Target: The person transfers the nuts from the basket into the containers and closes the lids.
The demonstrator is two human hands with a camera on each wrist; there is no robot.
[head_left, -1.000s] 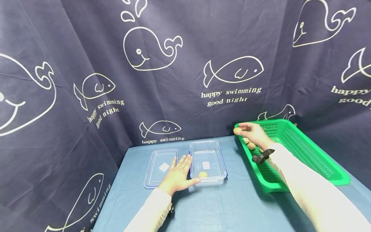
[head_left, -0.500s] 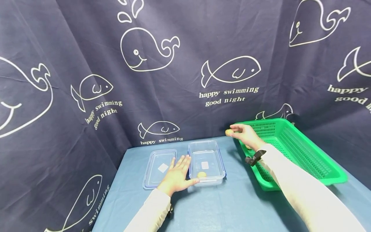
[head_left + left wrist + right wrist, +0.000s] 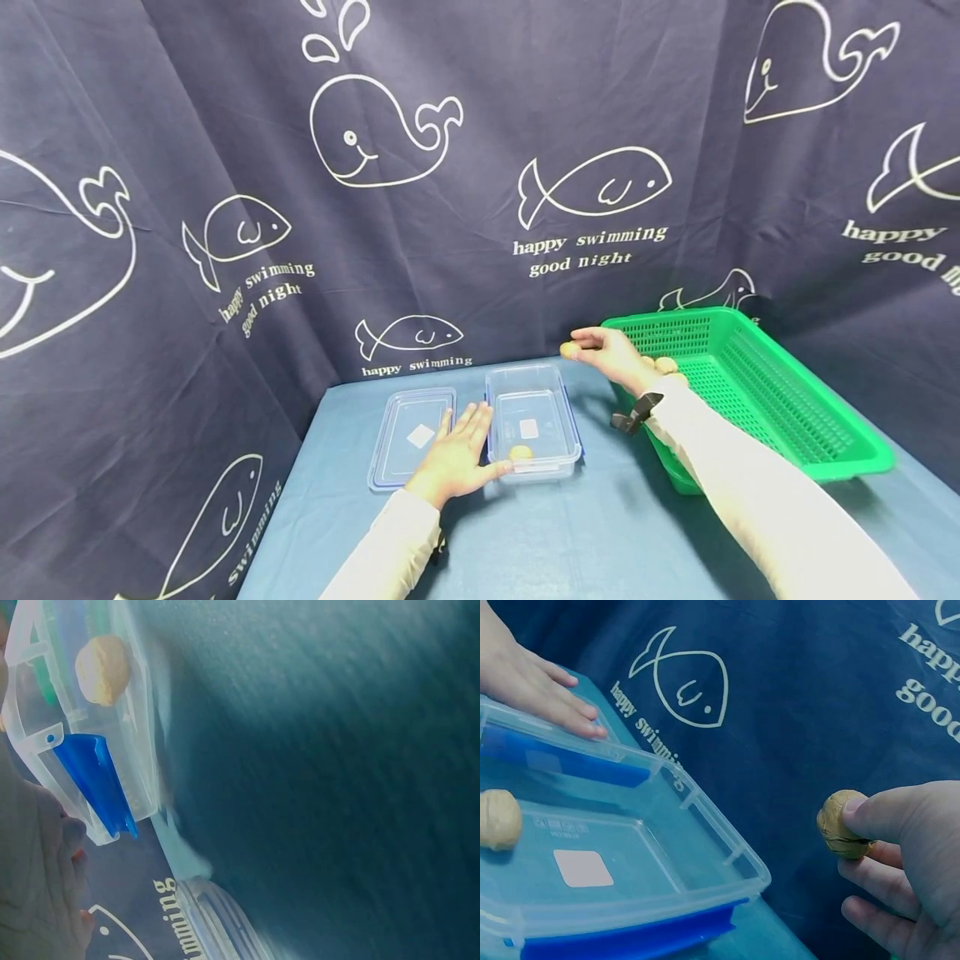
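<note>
A walnut [image 3: 842, 825] is pinched between the thumb and fingers of my right hand [image 3: 611, 357], in the air between the green basket and the clear plastic container [image 3: 534, 468]. Inside that container, at its near end, lies another walnut [image 3: 521, 452]; the left wrist view shows this walnut [image 3: 103, 670] through the wall. My left hand [image 3: 456, 457] has its fingers extended beside the container's left side, the thumb at the near left corner. Left of it the container's clear lid [image 3: 397, 450] lies flat on the table, partly behind the hand.
On the right stands a green plastic basket [image 3: 817, 433] with several walnuts [image 3: 666, 365] at its left side, partly hidden by my right arm. A dark curtain [image 3: 480, 225] with fish prints rises behind the blue table [image 3: 570, 533].
My right hand has carried the walnut left, out from over the basket's rim towards the container. More walnuts in the basket now show behind the wrist. My left hand keeps its place.
</note>
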